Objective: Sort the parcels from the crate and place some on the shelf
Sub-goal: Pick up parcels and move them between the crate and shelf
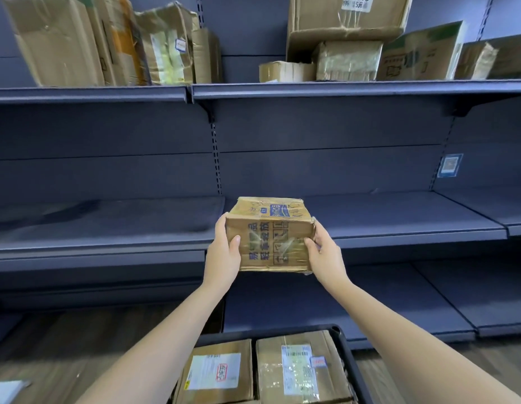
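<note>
Head view looks forward and down at dark blue shelving, with both bare arms stretched out toward it. Between the hands is a small cardboard parcel (269, 234), taped over and printed with blue characters on its near face. It is held at the front edge of the middle shelf (399, 220); whether its far end rests on the board cannot be told. Left hand (224, 249) clamps the parcel's left side, thumb laid on the near face and fingers out of sight behind the box. Right hand (323, 252) clamps the right side, thumb on the near face close to the lower right corner, fingers curled round the edge. At the near bottom edge stands a dark crate (348, 363), its rim and right wall in view. Inside it lie two brown boxes side by side: the left box (221, 371) carries a white label with a red stamp, and the right box (300, 368) carries a white barcode label and clear tape. On the top shelf (311, 88) stand more cartons: a row of tall worn ones (107, 39) at the far left, leaning against each other, and a stack (349, 33) right of centre, where a large carton sits on smaller ones. A small blue sticker (449, 165) is on the back panel at the right. Below the middle shelf runs a lower shelf (370, 301), and wood-look floor (49, 339) shows at the near left.
</note>
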Demonstrator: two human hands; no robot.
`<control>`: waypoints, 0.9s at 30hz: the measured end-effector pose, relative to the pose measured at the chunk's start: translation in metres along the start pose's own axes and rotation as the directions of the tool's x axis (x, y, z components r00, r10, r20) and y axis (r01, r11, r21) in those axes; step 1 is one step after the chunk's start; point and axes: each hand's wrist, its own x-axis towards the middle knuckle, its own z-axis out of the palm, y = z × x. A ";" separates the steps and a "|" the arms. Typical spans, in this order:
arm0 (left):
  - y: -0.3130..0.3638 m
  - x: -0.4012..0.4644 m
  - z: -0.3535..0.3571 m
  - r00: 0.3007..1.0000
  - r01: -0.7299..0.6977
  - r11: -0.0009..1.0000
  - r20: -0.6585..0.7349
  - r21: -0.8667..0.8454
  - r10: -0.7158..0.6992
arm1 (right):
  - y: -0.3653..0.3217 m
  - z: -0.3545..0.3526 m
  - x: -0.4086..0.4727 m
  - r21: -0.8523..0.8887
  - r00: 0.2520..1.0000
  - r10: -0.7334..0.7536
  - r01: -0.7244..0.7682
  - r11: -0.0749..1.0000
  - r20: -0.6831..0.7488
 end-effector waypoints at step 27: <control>0.048 -0.097 -0.091 0.888 0.450 0.848 0.241 -0.278 -0.392 | -0.072 -0.075 -0.084 0.195 0.949 0.018 -0.083 0.977 0.314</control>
